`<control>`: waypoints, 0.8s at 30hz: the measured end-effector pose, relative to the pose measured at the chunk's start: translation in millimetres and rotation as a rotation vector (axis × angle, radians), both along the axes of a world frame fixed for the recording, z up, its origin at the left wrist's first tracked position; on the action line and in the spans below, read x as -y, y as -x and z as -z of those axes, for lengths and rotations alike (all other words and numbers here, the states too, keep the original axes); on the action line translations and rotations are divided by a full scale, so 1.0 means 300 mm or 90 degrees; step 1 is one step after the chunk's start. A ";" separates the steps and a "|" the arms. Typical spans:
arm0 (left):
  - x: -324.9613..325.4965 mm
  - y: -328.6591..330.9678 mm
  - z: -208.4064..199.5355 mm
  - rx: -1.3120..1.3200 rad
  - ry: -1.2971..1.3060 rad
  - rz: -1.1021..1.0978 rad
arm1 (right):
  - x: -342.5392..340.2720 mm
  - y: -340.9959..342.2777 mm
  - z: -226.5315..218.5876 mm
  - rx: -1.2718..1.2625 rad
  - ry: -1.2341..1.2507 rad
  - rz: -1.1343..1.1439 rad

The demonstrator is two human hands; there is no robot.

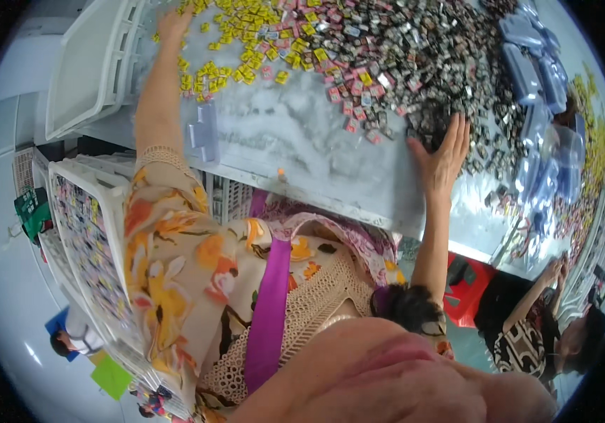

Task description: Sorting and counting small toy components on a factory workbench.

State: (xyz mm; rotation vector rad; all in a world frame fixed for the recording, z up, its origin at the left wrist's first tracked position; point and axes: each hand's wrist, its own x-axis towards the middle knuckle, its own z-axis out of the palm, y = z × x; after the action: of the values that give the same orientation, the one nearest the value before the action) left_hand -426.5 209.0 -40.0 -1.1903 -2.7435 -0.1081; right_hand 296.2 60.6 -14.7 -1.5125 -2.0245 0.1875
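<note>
A broad heap of small square pieces covers the grey metal table in front of me. Yellow pieces lie at the left, pink ones in the middle, black and silver ones at the right. My right hand rests at the near edge of the dark pieces, fingers stretched out and thumb apart, gripping nothing. Far out on the left, my left hand reaches to the table's edge beside the yellow pieces. Its fingers are small and partly cut off by the picture's top, so their pose is unclear.
A clear plastic holder sits at the table's left front edge. White crates stand at the left, one filled with pieces. Bluish plastic trays line the right side. Another person works at the lower right.
</note>
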 end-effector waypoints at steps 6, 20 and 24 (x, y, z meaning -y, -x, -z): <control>-0.142 -0.145 -0.109 0.138 0.111 -0.040 | -0.110 -0.021 0.029 0.157 -0.028 0.073; -0.200 -0.375 -0.143 0.277 0.064 0.174 | -0.296 -0.051 0.115 0.135 -0.062 0.111; -0.130 -0.098 0.122 -0.272 0.039 0.452 | -0.273 -0.067 0.111 0.128 -0.061 0.127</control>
State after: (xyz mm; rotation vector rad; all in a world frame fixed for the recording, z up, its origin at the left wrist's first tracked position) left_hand -397.2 248.0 -76.7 -1.8891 -1.8812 0.1394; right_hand 316.4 142.5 -48.1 -1.7171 -1.9848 -0.1439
